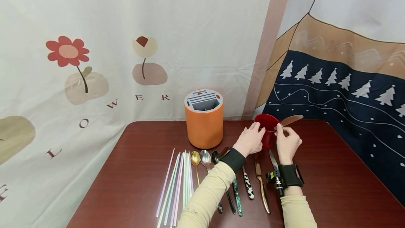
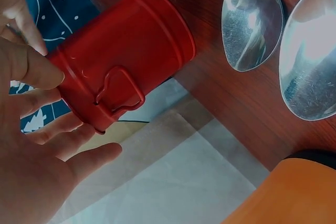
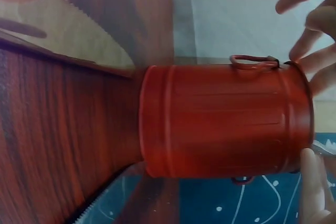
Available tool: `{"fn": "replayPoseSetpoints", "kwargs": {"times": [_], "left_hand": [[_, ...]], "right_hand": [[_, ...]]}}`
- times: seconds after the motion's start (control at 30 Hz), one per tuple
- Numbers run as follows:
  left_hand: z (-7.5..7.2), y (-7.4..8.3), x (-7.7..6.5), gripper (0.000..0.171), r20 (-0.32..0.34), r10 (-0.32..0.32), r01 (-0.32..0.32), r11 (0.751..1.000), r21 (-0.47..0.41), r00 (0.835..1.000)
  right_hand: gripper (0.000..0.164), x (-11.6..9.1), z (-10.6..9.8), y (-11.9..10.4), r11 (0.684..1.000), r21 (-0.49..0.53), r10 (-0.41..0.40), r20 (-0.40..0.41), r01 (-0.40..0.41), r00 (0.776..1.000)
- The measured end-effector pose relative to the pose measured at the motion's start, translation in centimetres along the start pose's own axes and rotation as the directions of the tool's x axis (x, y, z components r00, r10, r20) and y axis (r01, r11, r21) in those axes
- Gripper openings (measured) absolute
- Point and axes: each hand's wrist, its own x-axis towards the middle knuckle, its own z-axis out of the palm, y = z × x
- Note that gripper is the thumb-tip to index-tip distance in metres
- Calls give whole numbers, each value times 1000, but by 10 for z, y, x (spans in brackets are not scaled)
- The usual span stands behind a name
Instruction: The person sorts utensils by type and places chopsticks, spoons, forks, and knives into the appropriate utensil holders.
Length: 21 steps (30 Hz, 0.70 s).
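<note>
A small red metal bucket (image 1: 267, 140) with loop handles on its sides stands toward the back right of the table. My left hand (image 1: 251, 138) holds its rim from the left; in the left wrist view the thumb lies on the outer wall and other fingers (image 2: 68, 135) lie around the rim. My right hand (image 1: 288, 143) pinches a copper-coloured table knife (image 1: 291, 120) at the bucket's right rim. The knife's blade points up and right; its lower end is hidden by hand and bucket. In the right wrist view only right-hand fingers (image 3: 313, 182) show beside the rim.
An orange utensil holder (image 1: 204, 126) with a grey slotted top stands left of the bucket. Several pastel sticks (image 1: 175, 189), a gold spoon (image 1: 195, 159), a silver spoon (image 1: 205, 158), a cow-print handle (image 1: 248, 185), a copper knife (image 1: 262, 189) and a silver-bladed knife (image 1: 273, 160) lie in front.
</note>
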Motion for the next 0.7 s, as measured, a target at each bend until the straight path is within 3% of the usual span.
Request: {"fn": "replayPoseSetpoints", "kwargs": {"times": [0.5, 0.7], "left_hand": [[-1, 1, 0, 52, -2, 7, -7, 1000, -9, 1000], [-2, 0, 0, 53, 14, -3, 4, 1000, -28, 1000]], "right_hand": [[28, 6, -1, 8, 996, -38, 82, 34, -81, 996], [35, 6, -9, 8, 992, -48, 121, 100, -117, 988]]}}
